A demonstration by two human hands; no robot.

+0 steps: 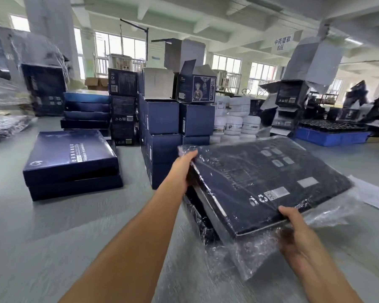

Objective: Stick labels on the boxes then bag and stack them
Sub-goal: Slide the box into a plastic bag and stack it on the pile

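Clear plastic film, a crinkled bag [249, 254], wraps a dark navy flat box [269, 182] at the centre right of the frame. The box lies aslant on top of a second bagged box [197, 213] on the grey table [53, 237]. Its long axis runs from the lower centre up toward the right edge, and its printed face is up.

The left hand [184, 169] grips the far left corner, thumb on top and fingers curled under the edge. The right hand [293, 232] holds the near edge at lower right. Its thumb presses on top, and its fingers sit underneath, dimly visible through the film.

Along the near edge the face shows white recycling marks and a white barcode label [276, 193]. A grey patch and four small rounded icons lie farther up, and the fine print is too blurred to read.

At left two more flat navy boxes [72, 162] sit stacked, with a column of white print on the lid. Behind them are stacks of cube cartons [162, 119], white tubs [234, 119] and a blue crate [333, 136]. A hanging sign [281, 43] at upper right reads "中药提取 B区".
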